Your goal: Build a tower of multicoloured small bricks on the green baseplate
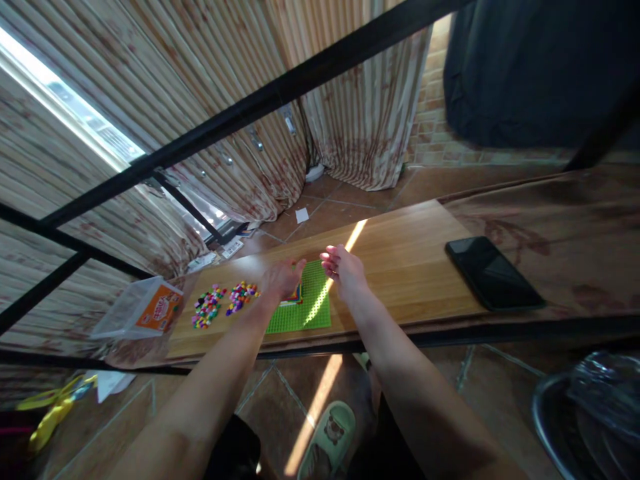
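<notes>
A green studded baseplate point(315, 303) lies on the wooden board, with a small structure of coloured toy bricks point(299, 295) on its left part. My left hand point(284, 279) is over that left side, partly covering the bricks; its thumb sticks out, apart from the other fingers, and nothing shows in it. Whether its hidden fingers touch the bricks I cannot tell. Above the plate's right edge, my right hand point(344, 268) has its palm turned inward, fingers loosely bent and nothing visible in them. Two piles of loose small bricks, one point(207, 307) farther left and one point(242, 296) nearer, lie beside my left forearm.
A clear plastic box point(127, 313) with an orange label stands at the board's left end. At right, a black phone point(493, 273) overlaps the wooden board point(400, 267). A dark metal bar point(280, 93) crosses beyond the board. A metal basin point(550, 413) sits lower right.
</notes>
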Available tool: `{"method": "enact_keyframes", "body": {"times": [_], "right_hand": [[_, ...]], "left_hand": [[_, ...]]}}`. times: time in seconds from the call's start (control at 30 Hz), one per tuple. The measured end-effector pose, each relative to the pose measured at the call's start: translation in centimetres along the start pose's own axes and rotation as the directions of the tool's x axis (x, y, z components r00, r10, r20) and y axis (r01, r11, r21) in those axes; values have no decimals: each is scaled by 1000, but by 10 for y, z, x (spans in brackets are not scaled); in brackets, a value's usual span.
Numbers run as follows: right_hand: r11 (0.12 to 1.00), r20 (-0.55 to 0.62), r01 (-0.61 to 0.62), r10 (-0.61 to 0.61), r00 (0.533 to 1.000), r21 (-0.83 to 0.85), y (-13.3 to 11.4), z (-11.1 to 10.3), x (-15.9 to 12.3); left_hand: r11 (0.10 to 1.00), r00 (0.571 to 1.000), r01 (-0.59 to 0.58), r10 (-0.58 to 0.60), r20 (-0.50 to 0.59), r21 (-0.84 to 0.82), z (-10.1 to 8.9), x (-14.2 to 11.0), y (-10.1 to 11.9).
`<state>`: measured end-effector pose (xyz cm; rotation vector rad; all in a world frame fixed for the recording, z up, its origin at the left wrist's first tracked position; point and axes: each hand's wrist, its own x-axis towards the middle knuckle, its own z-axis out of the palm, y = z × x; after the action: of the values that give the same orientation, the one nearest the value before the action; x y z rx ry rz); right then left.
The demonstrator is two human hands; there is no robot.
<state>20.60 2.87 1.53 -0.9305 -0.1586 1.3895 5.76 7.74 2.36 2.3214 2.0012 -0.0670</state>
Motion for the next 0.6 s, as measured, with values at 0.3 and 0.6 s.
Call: {"method": "enact_keyframes", "body": {"times": [0.3,0.6], "right_hand": [[907,-5,328,-341,940,-264,-15,-23,-3],[635,82,514,-581,810,-577,-23,-87,-12]], "left_hand": [[1000,1000,-3,3,-11,-9,-1,0,-1],[996,997,2,-9,-77,-94,7,-2,0]]}}
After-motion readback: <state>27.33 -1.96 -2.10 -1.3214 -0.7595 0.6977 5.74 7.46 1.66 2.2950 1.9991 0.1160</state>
